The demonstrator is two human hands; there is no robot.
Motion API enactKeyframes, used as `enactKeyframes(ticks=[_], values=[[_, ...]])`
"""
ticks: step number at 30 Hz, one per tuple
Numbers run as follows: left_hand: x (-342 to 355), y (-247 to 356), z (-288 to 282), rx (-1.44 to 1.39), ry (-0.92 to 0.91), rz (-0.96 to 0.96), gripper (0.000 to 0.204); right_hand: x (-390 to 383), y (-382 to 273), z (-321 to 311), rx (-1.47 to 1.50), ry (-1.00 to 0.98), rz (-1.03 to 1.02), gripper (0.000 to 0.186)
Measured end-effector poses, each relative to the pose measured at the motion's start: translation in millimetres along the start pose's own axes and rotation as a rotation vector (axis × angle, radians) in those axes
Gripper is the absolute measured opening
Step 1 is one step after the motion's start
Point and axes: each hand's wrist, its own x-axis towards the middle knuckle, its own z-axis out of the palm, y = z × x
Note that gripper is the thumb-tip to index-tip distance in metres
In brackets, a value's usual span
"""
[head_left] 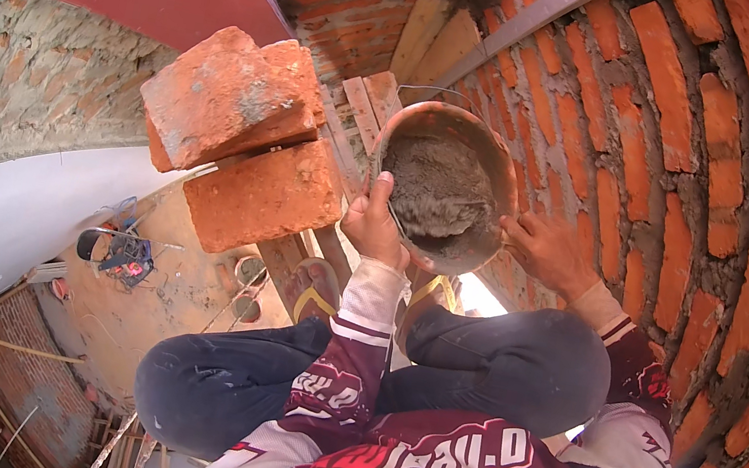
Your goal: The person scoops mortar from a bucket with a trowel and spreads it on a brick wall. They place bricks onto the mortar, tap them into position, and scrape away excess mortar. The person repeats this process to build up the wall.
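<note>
A round bucket (507,182) stands tipped slightly toward me in front of my knees, with wet grey mortar (435,177) inside. My left hand (378,223) is closed on the bucket's near-left rim, its thumb lying over the edge. On the right side, my right hand (547,252) grips the rim with bent fingers. A thin wire handle rises at the bucket's far side. Left of the bucket lie stacked orange bricks, an upper brick (229,93) with grey mortar stains and a lower brick (266,195) close to my left hand.
A brick wall (658,104) with rough mortar joints rises close on my right. Wooden planks (332,247) lie under my sandalled feet, high above the floor (182,300). Down there are a dark container (97,247) and small buckets (251,270). A metal bar (542,23) slants along the wall.
</note>
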Motion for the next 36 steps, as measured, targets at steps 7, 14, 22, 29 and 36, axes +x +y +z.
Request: enactKeyframes(ticks=[7, 14, 22, 29, 36], values=[[-2, -3, 4, -0.043, -0.028, 0.027, 0.024, 14, 0, -17, -0.112, -0.044, 0.247, 0.034], [1, -3, 2, -0.053, -0.011, 0.056, 0.019, 45, 1, 15, 0.235, -0.531, 0.149, 0.027], [2, -2, -3, -0.067, -0.031, 0.031, 0.028, 26, 7, 24, 0.811, -0.411, 0.282, 0.031], [6, -4, -9, -0.040, 0.014, 0.000, 0.029, 33, 20, -17, 0.772, -0.422, 0.403, 0.027], [13, -11, -15, -0.072, -0.030, 0.003, 0.033, 88, 42, -93, 0.784, -0.312, 0.406, 0.031]])
